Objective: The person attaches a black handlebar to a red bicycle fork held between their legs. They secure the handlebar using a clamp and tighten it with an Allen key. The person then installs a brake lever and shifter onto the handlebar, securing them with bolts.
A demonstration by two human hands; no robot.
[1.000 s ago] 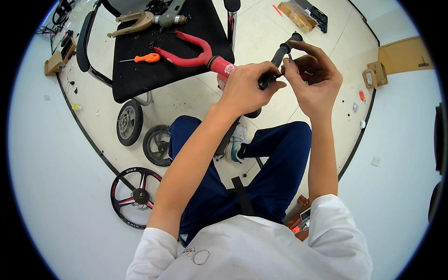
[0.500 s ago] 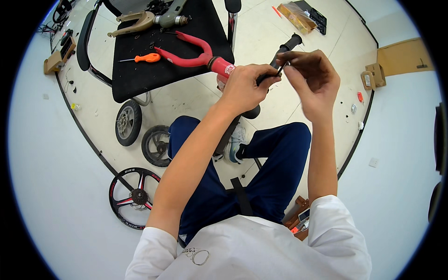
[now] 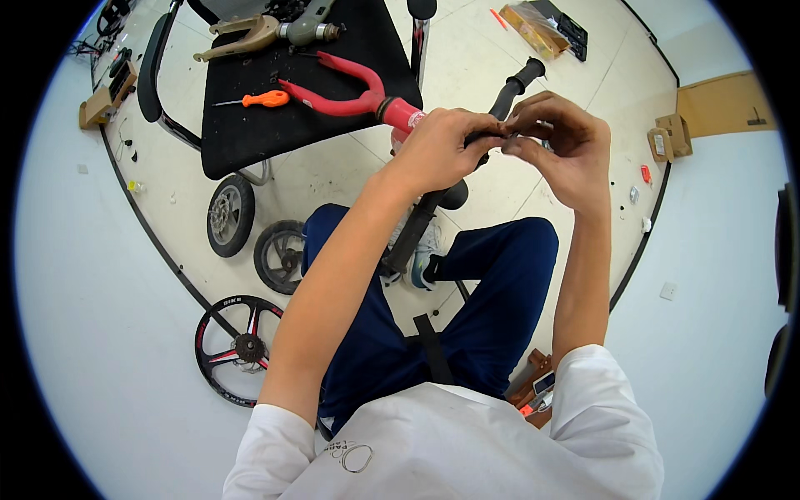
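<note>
The left hand (image 3: 446,150) was closed on the middle of the black handlebar (image 3: 505,100); the right hand (image 3: 567,146) had thumb and fingertips drawn together just beside its fingertips, whatever lay between them hidden. The bar slanted from below the left hand to beyond both, smooth and dark-gripped. A red fork (image 3: 369,102) lay leftward.

Left arm (image 3: 333,292): bare, slants up and right
Right arm (image 3: 581,275): bare, goes nearly straight up
Left hand (image 3: 439,150): back up, thumb and finger close together
Right hand (image 3: 571,154): fingers curled, tips near the left ones
</note>
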